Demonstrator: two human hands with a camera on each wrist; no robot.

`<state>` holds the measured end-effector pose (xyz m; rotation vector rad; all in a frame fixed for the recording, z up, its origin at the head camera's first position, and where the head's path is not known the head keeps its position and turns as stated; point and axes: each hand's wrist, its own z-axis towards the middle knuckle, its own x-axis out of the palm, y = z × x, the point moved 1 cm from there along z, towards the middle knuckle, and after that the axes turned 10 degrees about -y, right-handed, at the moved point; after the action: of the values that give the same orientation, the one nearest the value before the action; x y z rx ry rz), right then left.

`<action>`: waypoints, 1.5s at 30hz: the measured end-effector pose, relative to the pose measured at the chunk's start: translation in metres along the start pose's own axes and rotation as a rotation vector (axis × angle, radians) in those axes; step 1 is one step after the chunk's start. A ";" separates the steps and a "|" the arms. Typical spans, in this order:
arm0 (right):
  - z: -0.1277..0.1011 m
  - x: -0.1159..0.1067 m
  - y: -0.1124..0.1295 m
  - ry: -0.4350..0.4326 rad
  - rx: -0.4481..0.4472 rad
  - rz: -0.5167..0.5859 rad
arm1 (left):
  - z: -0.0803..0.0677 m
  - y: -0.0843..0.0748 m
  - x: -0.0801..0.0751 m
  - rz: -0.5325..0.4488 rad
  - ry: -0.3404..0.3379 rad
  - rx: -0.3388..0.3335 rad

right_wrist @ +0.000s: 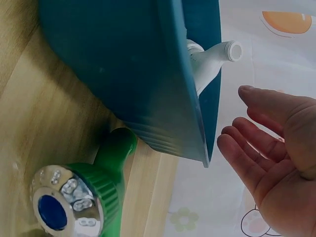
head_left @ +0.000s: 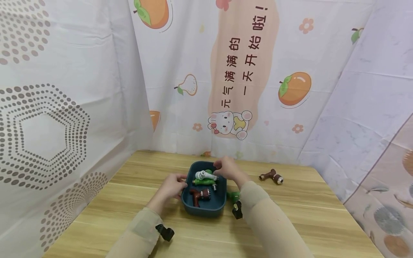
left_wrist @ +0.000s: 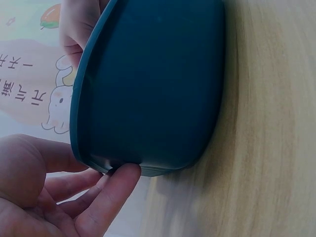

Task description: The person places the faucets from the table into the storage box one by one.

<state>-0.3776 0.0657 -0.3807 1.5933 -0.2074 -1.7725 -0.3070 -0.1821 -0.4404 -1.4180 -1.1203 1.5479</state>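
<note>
1. The white piece (head_left: 206, 175) lies in the bin (head_left: 206, 212), its threaded end near the right hand (head_left: 229, 168).
2. The right fingers are relaxed and apart from it, holding nothing; the left hand (head_left: 172, 185) grips the bin's left edge.
3. The white piece looks like hard plastic: probably light, stiff and a little slippery. Its slim neck seems the best hold.
4. The bin looks stiff but light enough to slide; its rim suits a steadying grip.
5. The green piece (right_wrist: 86, 192) on the tabletop (head_left: 290, 218), right of the bin, is likely heavier at its shiny head.
</note>
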 end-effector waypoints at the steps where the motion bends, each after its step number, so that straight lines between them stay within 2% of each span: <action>1: 0.000 0.000 0.000 0.002 0.000 0.005 | 0.000 0.000 0.000 -0.001 0.000 -0.002; 9: -0.003 -0.004 0.003 -0.002 0.011 0.027 | 0.000 0.001 0.000 0.000 0.003 -0.009; 18: -0.007 -0.014 0.008 -0.005 -0.018 0.054 | 0.002 -0.001 -0.002 0.026 -0.005 -0.007; 28: -0.013 -0.028 0.008 -0.048 -0.042 0.058 | 0.003 -0.002 -0.002 0.012 0.002 -0.012; 45: -0.028 -0.047 -0.003 -0.058 -0.023 0.110 | 0.001 0.000 -0.001 0.016 0.005 -0.003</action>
<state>-0.3551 0.1062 -0.3513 1.4871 -0.2949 -1.7313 -0.3081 -0.1827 -0.4400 -1.4348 -1.1111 1.5534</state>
